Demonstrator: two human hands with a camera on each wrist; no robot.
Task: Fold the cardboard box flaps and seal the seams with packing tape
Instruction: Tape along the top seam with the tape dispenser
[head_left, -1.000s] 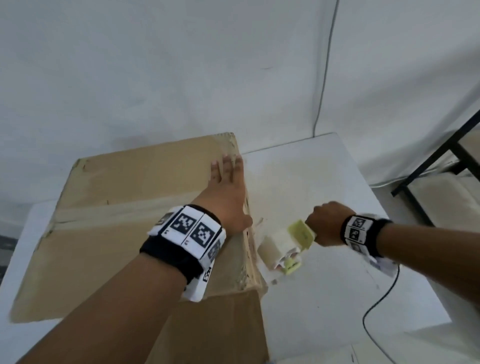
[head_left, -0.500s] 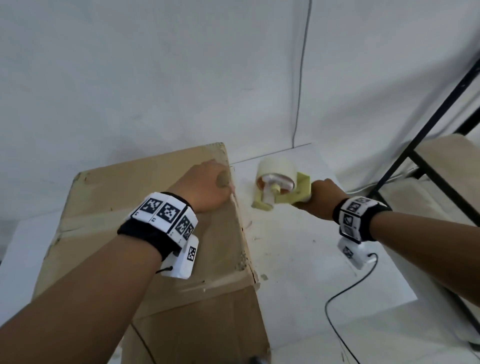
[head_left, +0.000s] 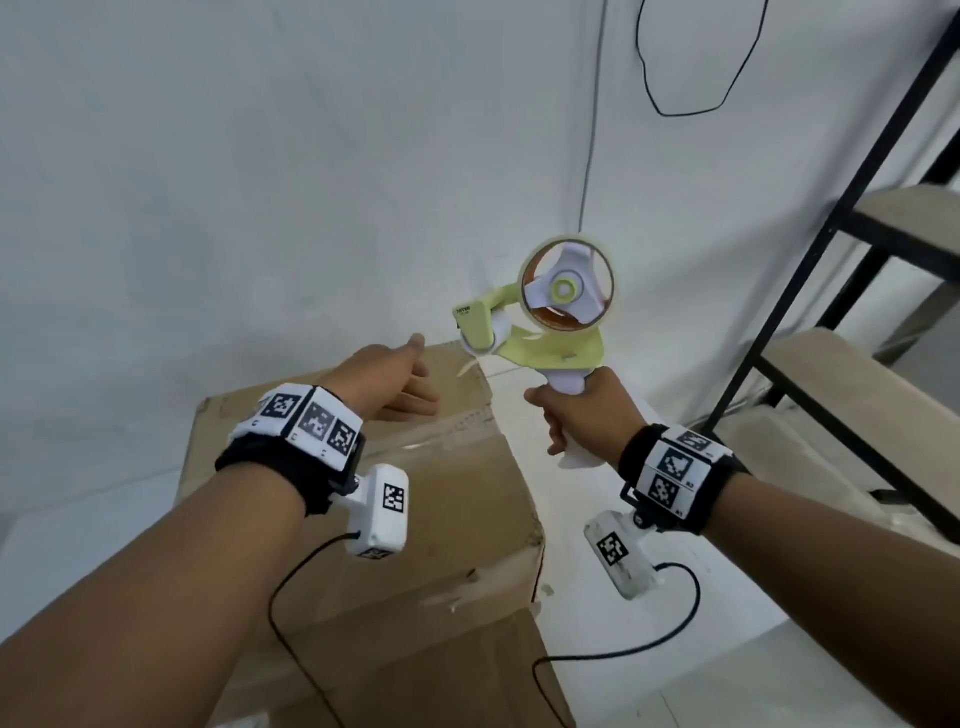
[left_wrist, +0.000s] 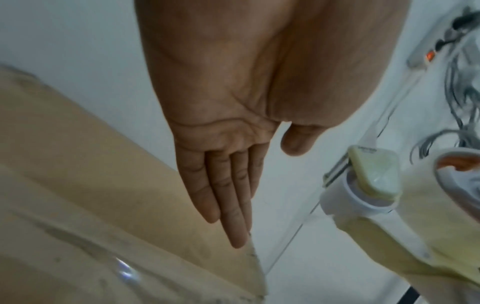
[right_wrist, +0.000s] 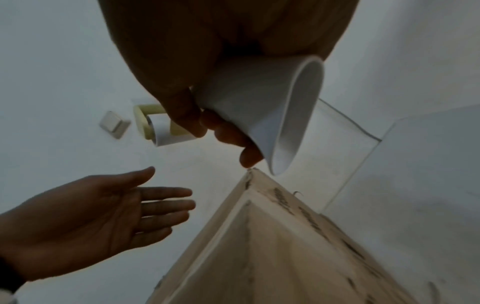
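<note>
The left hand (head_left: 396, 382) is held out flat above the far end of the closed brown cardboard box (head_left: 415, 519), its fingers (left_wrist: 235, 203) straight and pressed together, the thumb spread apart, the palm turned sideways toward the other hand; nothing is held in it, and whether the fingertips touch the cardboard cannot be told, though in the left wrist view they are seen just over the box's far corner. The right hand (head_left: 587, 415) is raised to the right of the left one, beside the box's right edge, and is wrapped around the white handle (right_wrist: 262, 107) of a pale yellow-green plastic tape dispenser (head_left: 540, 322), thumb on one side and fingers curled on the other. The dispenser is held upright in the air, above and beyond the right hand, with its roll of clear packing tape (head_left: 567, 285) at the top and its nose pointed left, toward the thumb of the left hand. A small dark print is seen on the yellow-green guard at the nose, but it is too small to be read. Dark printed writing runs along the box's side in the right wrist view, blurred beyond reading. A strip of clear tape (head_left: 436, 441) already lies across the box top, just beneath the left wrist. Black-and-white square-patterned marker bands (head_left: 306, 423) are worn on both wrists.
</note>
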